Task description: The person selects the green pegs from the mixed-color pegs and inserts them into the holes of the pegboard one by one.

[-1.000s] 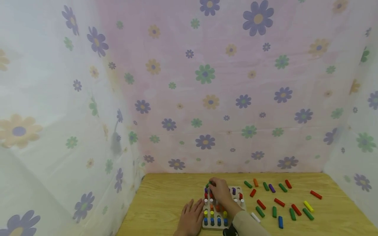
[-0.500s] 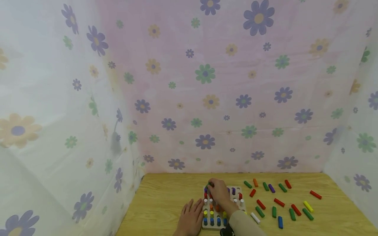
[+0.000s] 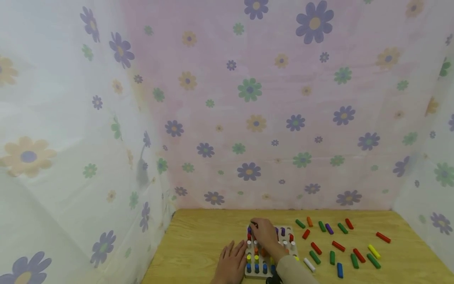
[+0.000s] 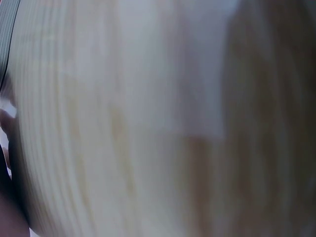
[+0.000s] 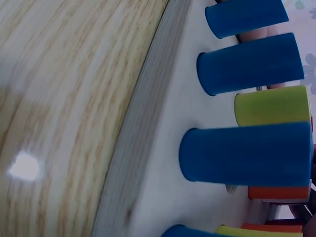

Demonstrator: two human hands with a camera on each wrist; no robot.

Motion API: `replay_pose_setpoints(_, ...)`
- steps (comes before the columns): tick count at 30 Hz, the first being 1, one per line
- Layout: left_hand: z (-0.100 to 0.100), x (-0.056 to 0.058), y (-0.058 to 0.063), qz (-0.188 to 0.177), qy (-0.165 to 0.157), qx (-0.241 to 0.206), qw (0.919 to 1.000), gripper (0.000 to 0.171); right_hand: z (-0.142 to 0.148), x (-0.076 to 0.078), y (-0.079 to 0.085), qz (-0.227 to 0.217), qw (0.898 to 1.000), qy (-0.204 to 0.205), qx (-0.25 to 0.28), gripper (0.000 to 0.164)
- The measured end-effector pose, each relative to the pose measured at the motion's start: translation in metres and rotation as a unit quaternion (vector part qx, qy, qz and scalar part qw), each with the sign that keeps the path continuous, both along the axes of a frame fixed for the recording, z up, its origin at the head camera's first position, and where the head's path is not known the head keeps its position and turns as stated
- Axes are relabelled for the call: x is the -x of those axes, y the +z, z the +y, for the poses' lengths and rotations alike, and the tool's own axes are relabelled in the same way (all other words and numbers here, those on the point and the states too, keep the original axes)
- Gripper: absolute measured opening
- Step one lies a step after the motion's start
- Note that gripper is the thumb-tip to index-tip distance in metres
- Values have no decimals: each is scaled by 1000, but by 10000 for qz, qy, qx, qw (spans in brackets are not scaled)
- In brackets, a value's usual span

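Pegboard holding coloured pegs, right hand over it

Pegboard sits at the worktop front edge, centre. Loose pegs lie scattered right of it, toward the right edge.

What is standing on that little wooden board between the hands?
The board carries upright colored pegs: blue ones along the near edge, yellow, white, red and purple farther back. The right hand covers the middle and far-left corner, so pegs or empty holes there cannot be seen.
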State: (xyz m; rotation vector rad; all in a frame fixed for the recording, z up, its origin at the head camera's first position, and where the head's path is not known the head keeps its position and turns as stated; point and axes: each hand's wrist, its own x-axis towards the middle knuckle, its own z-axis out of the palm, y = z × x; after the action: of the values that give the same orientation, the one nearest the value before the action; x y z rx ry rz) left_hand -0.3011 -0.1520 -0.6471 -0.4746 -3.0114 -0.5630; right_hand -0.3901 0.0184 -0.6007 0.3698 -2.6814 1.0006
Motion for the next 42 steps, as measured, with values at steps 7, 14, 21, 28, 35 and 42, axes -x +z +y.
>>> replay_pose_setpoints(7,3,-1,3,165,-69,22,9998,56,1,-3,4,46,9989,88,-454,24)
replay_pose_setpoints(14,5,-2,6,125,-108,-1,9999,57,4,-6,5,0,9988,98,-475,24)
replay_pose_setpoints(21,7,-3,4,135,-109,57,9998,58,7,-4,6,-222,9986,198,-430,29)
replay_pose_setpoints(28,6,-4,5,37,-70,110,9999,57,13,-3,6,-599,9965,531,-230,38)
replay_pose_setpoints(35,4,-4,10,-168,-28,238,9996,59,20,-13,20,-344,9960,785,-250,34)
replay_pose_setpoints(42,3,-5,14,-209,-6,185,9996,57,31,-32,38,-391,9946,957,-126,32)
